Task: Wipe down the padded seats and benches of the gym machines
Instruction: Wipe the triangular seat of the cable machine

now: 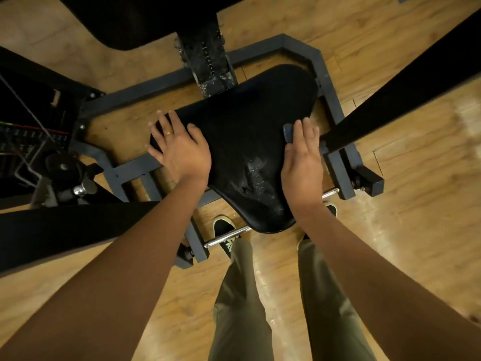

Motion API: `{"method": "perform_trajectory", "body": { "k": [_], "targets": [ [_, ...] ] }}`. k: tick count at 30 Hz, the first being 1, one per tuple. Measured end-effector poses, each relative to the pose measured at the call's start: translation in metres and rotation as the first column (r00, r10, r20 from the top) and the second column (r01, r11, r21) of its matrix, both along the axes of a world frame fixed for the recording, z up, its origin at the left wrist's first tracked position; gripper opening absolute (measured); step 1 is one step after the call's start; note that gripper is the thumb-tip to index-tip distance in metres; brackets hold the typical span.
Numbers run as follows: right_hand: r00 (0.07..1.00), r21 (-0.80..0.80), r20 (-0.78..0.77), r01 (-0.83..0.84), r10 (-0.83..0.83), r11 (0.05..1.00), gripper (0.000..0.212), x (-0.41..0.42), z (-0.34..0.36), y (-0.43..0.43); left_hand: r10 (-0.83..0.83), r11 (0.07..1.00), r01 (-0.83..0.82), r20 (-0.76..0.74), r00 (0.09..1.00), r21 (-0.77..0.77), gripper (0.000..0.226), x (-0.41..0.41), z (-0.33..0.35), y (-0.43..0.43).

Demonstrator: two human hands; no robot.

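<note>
Seat: black, padded, roughly triangular, dead centre below you, narrow end pointing at your legs. It sits above a gray steel frame that lies on the wood-plank floor.

Left hand: flat on the seat's left edge, fingers spread, tips hanging over the side. Ring is on one finger.

Right hand: flat on the seat's right edge, fingers straight and pressed together, pushing a small gray wiper onto the padding. Cloth or sponge, can't tell.

Surface: scuffed whitish patch near the narrow end, between your wrists. The rest reads as even matte black.

Room:
- Chrome bar crosses under the seat tip, just over your shoe.
- Backrest pad is at the top.
- Worn black post runs down to the seat.
- Black padded arms cross at right and lower left.
- Weight stack with cables is far left.
- Glare is on the floor at right.
</note>
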State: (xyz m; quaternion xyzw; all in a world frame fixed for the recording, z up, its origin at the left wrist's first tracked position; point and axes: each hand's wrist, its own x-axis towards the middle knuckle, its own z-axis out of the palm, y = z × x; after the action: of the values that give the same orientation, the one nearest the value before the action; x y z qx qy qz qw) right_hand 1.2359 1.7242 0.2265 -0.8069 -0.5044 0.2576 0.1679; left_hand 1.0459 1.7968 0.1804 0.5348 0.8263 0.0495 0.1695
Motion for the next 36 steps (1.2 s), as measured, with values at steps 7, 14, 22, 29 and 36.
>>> {"method": "perform_trajectory", "body": {
  "k": [7,14,22,29,36],
  "targets": [
    [0.996,0.060,0.084,-0.014,0.009,0.998,0.045,0.016,-0.026,0.061,-0.198,0.980,0.197,0.032,0.980,0.010,0.060,-0.011,-0.002,-0.008],
    [0.987,-0.033,0.105,-0.120,0.123,0.992,0.049,-0.030,0.017,-0.082,-0.217,0.976,0.218,0.024,0.976,-0.023,0.061,-0.010,0.001,-0.008],
    [0.985,0.010,0.114,-0.132,0.130,0.991,0.043,-0.015,-0.007,-0.011,-0.207,0.978,0.207,0.007,0.978,-0.012,0.061,-0.011,-0.003,-0.008],
    [0.975,0.016,0.152,-0.164,0.159,0.986,0.046,-0.018,-0.005,-0.015,-0.208,0.978,0.209,0.006,0.978,-0.010,0.062,-0.011,-0.004,-0.009],
    [0.905,-0.051,0.120,-0.404,0.408,0.913,0.057,-0.022,0.015,-0.099,-0.197,0.980,0.197,0.011,0.980,-0.010,0.062,-0.011,-0.003,-0.009]
  ]
}}
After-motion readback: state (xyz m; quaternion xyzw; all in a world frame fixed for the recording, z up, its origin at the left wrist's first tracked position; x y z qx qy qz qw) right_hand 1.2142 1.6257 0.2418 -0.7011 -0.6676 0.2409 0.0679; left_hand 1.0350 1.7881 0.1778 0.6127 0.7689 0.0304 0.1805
